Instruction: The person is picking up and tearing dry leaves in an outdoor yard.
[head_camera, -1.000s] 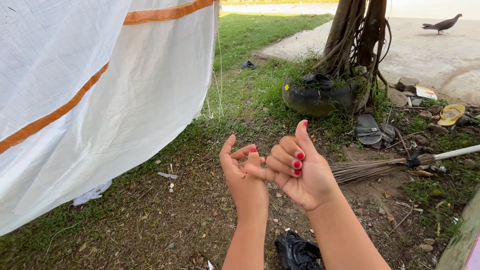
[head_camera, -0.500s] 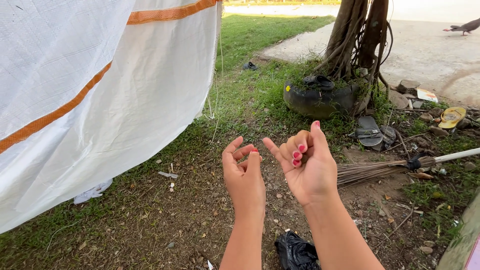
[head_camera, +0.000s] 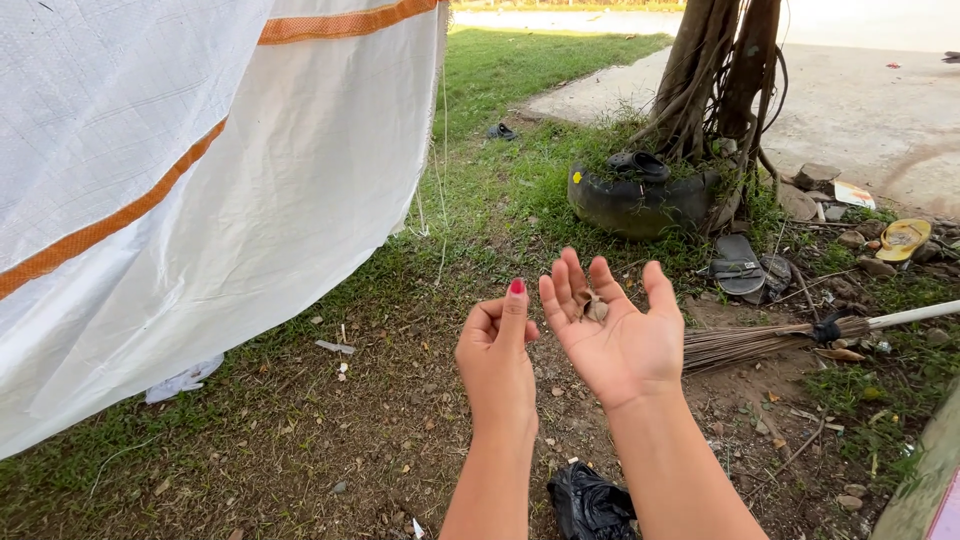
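So you've got a little brownish scrap, looks like a dry bit of leaf or husk, sitting on the fingers of your right hand. That hand is spread flat, palm up, fingers apart, not closing on anything, so the scrap just rests there near the base of the middle fingers. Can't tell exactly what the scrap is, it's tiny.

Your left hand is just beside it, touching or nearly touching at the finger side. It's loosely curled with the thumb sticking up, red nail showing, and it holds nothing that I can see.

Below your forearms there's a crumpled black plastic bag on the dirt. Off to your right a stick broom lies on the ground, bristles pointing toward your right hand, pale handle running out to the edge of view. Further up is an old tyre around the base of a tree, with a dark sandal near it and a yellow one further right. On your left hangs a big white woven sheet with orange stripes, well apart from both hands.
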